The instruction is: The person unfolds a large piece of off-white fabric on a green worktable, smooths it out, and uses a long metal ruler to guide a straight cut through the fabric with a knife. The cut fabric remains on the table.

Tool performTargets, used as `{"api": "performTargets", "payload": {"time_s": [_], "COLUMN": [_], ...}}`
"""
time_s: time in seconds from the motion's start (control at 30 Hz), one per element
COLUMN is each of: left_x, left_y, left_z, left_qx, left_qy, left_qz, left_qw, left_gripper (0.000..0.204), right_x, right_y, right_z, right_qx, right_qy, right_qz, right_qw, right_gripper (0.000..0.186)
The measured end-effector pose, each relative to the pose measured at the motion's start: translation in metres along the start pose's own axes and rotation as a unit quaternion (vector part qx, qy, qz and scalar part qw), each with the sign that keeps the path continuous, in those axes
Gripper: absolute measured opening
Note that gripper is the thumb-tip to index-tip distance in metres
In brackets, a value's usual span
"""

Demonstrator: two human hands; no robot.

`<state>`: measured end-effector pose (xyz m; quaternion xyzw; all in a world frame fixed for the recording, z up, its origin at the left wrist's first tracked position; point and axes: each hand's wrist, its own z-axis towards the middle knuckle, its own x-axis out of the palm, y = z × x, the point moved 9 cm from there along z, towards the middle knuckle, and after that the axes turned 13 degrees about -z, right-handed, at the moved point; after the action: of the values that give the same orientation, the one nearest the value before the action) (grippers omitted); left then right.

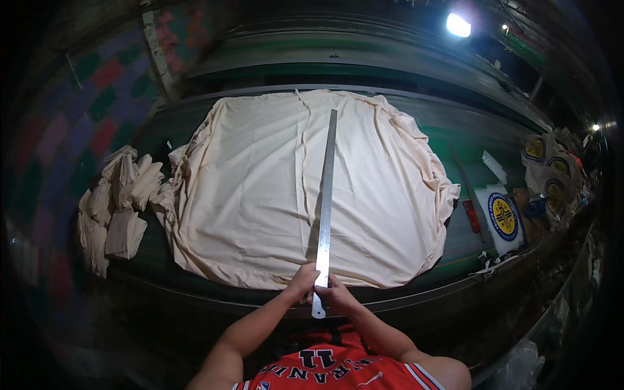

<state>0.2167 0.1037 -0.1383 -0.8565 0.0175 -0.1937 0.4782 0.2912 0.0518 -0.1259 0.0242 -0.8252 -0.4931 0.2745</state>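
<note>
A long, flat metal ruler (326, 188) points away from me over a wide spread of cream fabric (247, 182), which is bunched and wrinkled along its sides. My left hand (303, 282) is closed at the ruler's left edge close to its near end. On the opposite edge, slightly nearer to me, my right hand (337, 296) grips it too. The rounded end with a small hole sticks out below both hands. Just left of the ruler, a loose seam or strip runs lengthwise across the fabric. Some of my fingertips are hidden under the ruler.
Folded cream cloth bundles (117, 208) are heaped at the left of the green table (448, 140). To the right lie a red-handled tool (472, 218), a white piece with a round blue-and-yellow emblem (503, 218), and printed bags (552, 169). A bright lamp (458, 25) shines at the back.
</note>
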Motion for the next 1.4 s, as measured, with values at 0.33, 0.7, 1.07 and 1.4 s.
{"api": "performTargets", "payload": {"time_s": [0.33,0.7,1.07,1.4], "left_x": [-0.036,-0.037,-0.105,-0.071], "left_y": [-0.065,-0.035,-0.147,-0.202], "left_z": [0.056,0.08,-0.029,-0.113], "left_qx": [0.2,0.196,0.441,0.552], "left_qy": [-0.251,-0.187,-0.23,-0.145], "left_qz": [0.488,0.529,-0.117,-0.125], "left_qw": [0.811,0.805,0.86,0.812], "left_gripper": [0.036,0.035,0.007,0.006], "right_x": [-0.089,-0.107,-0.114,-0.095], "right_y": [0.021,0.027,0.066,0.09], "right_z": [-0.056,-0.012,0.029,0.084], "right_qx": [-0.034,-0.007,0.002,-0.028], "right_qy": [-0.349,-0.297,-0.269,-0.243], "right_qz": [-0.335,-0.283,-0.245,-0.259], "right_qw": [0.875,0.912,0.932,0.934], "right_gripper": [0.018,0.021,0.02,0.021]}}
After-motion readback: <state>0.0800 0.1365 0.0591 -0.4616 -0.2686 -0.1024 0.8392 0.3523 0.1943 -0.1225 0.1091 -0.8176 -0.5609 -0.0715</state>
